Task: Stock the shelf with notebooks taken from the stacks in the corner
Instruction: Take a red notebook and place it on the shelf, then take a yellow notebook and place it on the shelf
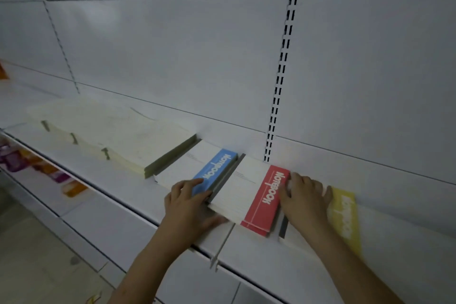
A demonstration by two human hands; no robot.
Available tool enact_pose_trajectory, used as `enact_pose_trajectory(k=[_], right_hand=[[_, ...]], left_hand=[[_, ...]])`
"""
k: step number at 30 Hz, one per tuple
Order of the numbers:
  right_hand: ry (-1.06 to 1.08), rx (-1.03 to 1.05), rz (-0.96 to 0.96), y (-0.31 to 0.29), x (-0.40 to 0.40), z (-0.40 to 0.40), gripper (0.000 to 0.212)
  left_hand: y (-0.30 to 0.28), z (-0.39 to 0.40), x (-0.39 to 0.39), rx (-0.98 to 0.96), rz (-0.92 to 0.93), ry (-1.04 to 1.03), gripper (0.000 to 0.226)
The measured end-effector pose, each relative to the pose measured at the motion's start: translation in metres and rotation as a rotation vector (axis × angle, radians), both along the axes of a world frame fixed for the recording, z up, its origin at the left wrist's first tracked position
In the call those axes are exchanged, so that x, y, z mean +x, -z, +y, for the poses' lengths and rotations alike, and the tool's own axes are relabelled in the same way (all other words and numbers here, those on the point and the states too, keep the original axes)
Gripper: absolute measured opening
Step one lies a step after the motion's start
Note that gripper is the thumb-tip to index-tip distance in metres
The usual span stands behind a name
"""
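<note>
Three stacks of white notebooks lie flat side by side on the white shelf. The blue-banded stack is on the left, the red-banded stack in the middle, the yellow-banded stack on the right. My left hand rests on the front corner of the blue stack, its thumb against the left front edge of the red stack. My right hand lies flat with straight fingers over the gap between red and yellow stacks, fingertips touching the red band.
A long row of cream-coloured notebooks fills the shelf to the left. The white back panel has a slotted upright. A shelf bracket hangs below the front lip. Colourful goods sit on a lower shelf at left.
</note>
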State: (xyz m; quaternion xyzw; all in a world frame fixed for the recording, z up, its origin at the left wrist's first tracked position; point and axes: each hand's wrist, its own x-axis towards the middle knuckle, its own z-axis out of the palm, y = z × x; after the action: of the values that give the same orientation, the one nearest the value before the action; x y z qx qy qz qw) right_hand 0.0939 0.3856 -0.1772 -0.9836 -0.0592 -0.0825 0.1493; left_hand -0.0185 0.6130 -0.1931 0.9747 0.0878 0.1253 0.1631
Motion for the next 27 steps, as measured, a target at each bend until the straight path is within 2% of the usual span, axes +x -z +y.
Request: enact_pose_trajectory(k=[2,4,9,13,16,19,22,25,27], right_hand=[[-0.027,-0.007,0.021,0.005,0.003,-0.004,0.051],[-0.082,-0.002,0.027,0.004,0.005,-0.008,0.057],[-0.148,-0.15,0.019,0.006,-0.003,-0.004,0.062],[-0.134,-0.336,-0.084,0.004,-0.008,0.004,0.064],[-0.108,-0.367,-0.102,0.004,-0.009,0.009,0.065],[-0.109,-0.321,-0.065,0.006,-0.008,0.009,0.064],[-0.183,-0.188,-0.049,0.01,-0.004,0.004,0.055],[-0.279,-0.018,-0.063,0.016,-0.001,-0.003,0.037],[-0.305,0.062,-0.036,0.018,0.001,-0.005,0.032]], left_hand=[[0.006,0.002,0.006,0.014,-0.054,0.024,0.096],[0.009,0.006,0.013,0.026,-0.023,0.051,0.09],[0.017,0.01,0.025,0.011,-0.073,0.12,0.12],[0.02,0.01,0.023,0.024,-0.108,0.119,0.115],[0.021,0.011,0.021,0.052,-0.093,0.134,0.111],[0.022,0.011,0.021,0.046,-0.102,0.148,0.103],[0.023,0.012,0.021,0.048,-0.091,0.163,0.092],[0.025,0.013,0.022,0.05,-0.087,0.177,0.096],[0.025,0.014,0.023,0.05,-0.09,0.174,0.098]])
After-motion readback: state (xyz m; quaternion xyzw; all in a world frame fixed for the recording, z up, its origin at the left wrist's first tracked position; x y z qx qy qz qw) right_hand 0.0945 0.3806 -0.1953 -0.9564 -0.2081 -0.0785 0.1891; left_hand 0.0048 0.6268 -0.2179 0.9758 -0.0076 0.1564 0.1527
